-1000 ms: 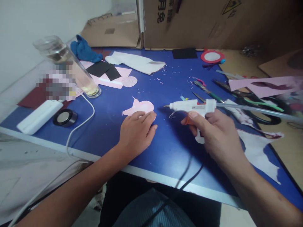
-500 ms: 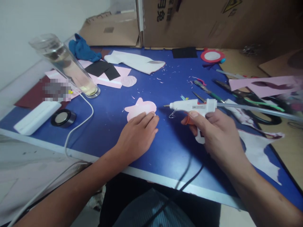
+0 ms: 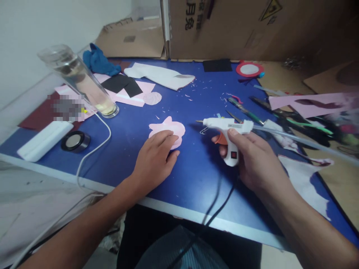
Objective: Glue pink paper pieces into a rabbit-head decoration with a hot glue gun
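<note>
My left hand (image 3: pixel 155 160) lies flat with its fingers stretched out, fingertips pressing the near edge of a pink felt cut-out (image 3: pixel 168 129) on the blue table (image 3: pixel 193 179). My right hand (image 3: pixel 254 160) is wrapped round the handle of a white hot glue gun (image 3: pixel 226 129). A finger rests on its orange trigger. The nozzle points left toward the pink felt cut-out, a short way from it. A clear glue stick (image 3: pixel 297 139) juts out behind the gun, and its black cord (image 3: pixel 215 203) drops over the table's front edge.
A tall glass bottle (image 3: pixel 80 82), white power bank (image 3: pixel 45 140), black tape roll (image 3: pixel 75 141) and white cable (image 3: pixel 97 147) lie left. Felt pieces (image 3: pixel 131 89) and blue cloth (image 3: pixel 99 61) are behind. Scissors (image 3: pixel 297 123) and scraps (image 3: pixel 305 101) crowd the right. Cardboard boxes (image 3: pixel 238 26) stand at the back.
My left hand has turned the pink felt cut-out and drawn back a little on it. My right hand has tilted the glue gun so its handle and red switch show.
</note>
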A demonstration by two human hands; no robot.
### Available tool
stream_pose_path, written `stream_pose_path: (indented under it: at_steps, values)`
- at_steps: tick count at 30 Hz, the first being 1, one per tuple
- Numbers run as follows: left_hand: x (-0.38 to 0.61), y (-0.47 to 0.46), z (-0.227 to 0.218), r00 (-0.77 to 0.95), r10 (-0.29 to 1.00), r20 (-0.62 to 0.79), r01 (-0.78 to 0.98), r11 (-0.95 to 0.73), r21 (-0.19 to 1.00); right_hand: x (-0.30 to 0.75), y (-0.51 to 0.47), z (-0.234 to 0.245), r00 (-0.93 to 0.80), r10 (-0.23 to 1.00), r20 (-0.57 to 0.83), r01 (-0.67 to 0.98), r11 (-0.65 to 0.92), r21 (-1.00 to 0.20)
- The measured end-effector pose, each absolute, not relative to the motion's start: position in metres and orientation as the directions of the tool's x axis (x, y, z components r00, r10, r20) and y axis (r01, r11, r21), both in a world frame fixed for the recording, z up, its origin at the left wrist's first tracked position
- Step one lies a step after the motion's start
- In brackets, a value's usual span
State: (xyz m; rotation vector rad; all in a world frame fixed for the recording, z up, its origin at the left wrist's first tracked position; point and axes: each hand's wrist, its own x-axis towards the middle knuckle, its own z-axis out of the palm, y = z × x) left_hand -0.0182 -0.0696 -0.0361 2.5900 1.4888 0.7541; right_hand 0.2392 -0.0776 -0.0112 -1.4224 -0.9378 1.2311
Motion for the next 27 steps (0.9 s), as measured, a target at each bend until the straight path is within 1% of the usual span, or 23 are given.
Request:
stream_pose_path:
  at_steps: [3,5,8,10,11,12,13,14,15,17,19,21,23,25,27]
  values:
    - [-0.021,-0.070,-0.035,0.394,0.843,0.367,0.827,-0.499,0.258,0.240,-0.071,-0.019,0.134,0.942,-0.309,-0.274,-0.264,-0.925]
    - [-0.023,-0.069,-0.035,0.381,0.853,0.357,0.846,-0.478,0.239,0.240,-0.067,-0.022,0.075,0.939,-0.335,-0.348,-0.290,-0.892]
    - [-0.026,-0.067,-0.037,0.377,0.853,0.360,0.862,-0.466,0.200,0.242,-0.062,-0.024,-0.007,0.939,-0.343,-0.379,-0.320,-0.868]
    - [-0.026,-0.069,-0.036,0.386,0.844,0.371,0.860,-0.475,0.185,0.242,-0.058,-0.022,-0.025,0.932,-0.361,-0.373,-0.344,-0.862]
    - [-0.026,-0.071,-0.035,0.382,0.841,0.384,0.856,-0.478,0.196,0.241,-0.057,-0.021,-0.023,0.926,-0.376,-0.368,-0.358,-0.858]
    - [-0.025,-0.074,-0.032,0.365,0.841,0.399,0.848,-0.477,0.229,0.240,-0.056,-0.019,-0.018,0.919,-0.393,-0.362,-0.372,-0.855]
    - [-0.023,-0.078,-0.028,0.332,0.850,0.410,0.837,-0.465,0.287,0.237,-0.056,-0.016,-0.011,0.914,-0.406,-0.353,-0.383,-0.853]
    - [-0.020,-0.082,-0.024,0.280,0.863,0.420,0.814,-0.446,0.373,0.233,-0.056,-0.013,-0.005,0.912,-0.410,-0.340,-0.388,-0.857]
    - [-0.017,-0.086,-0.019,0.219,0.890,0.400,0.775,-0.408,0.483,0.228,-0.056,-0.009,-0.006,0.914,-0.405,-0.320,-0.385,-0.866]
    - [-0.009,-0.093,-0.009,0.130,0.958,0.258,0.679,-0.275,0.681,0.215,-0.057,0.000,-0.034,0.931,-0.363,-0.267,-0.358,-0.895]
    - [-0.002,-0.095,-0.001,0.082,0.993,0.086,0.562,-0.117,0.819,0.197,-0.056,0.009,-0.094,0.950,-0.298,-0.221,-0.312,-0.924]
    - [0.002,-0.091,0.003,0.094,0.996,-0.004,0.426,-0.037,0.904,0.177,-0.051,0.016,-0.135,0.962,-0.237,-0.208,-0.262,-0.943]
    - [0.000,-0.083,0.005,0.128,0.990,-0.058,0.300,0.018,0.954,0.157,-0.042,0.022,-0.183,0.963,-0.199,-0.181,-0.232,-0.956]
    - [-0.006,-0.070,0.007,0.124,0.988,-0.097,0.241,0.065,0.968,0.143,-0.029,0.024,-0.217,0.958,-0.186,-0.095,-0.211,-0.973]
    - [-0.016,-0.054,0.009,0.062,0.988,-0.142,0.212,0.126,0.969,0.138,-0.014,0.022,-0.248,0.960,-0.134,0.028,-0.132,-0.991]
